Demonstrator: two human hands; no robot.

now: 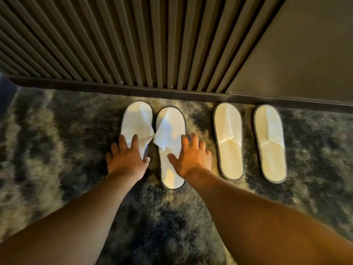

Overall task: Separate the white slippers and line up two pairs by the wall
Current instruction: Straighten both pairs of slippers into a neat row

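Several white slippers with grey edging lie on the carpet, toes to the wall. The left pair sits close together: the far-left slipper [136, 121] under my left hand [126, 159], and the slipper beside it [171, 142] partly under my right hand [192, 158]. Both hands are flat with fingers spread, resting over the slippers' heel halves and gripping nothing. The straps of this pair stick up and touch in the middle. The right pair, one slipper [229, 140] and another [270, 142], lies flat and apart from my hands.
A ribbed dark wall panel [133, 44] with a dark skirting [114, 88] runs along the slippers' toes; a smooth panel [305, 54] continues to the right. Mottled grey carpet [57, 131] covers the floor all around.
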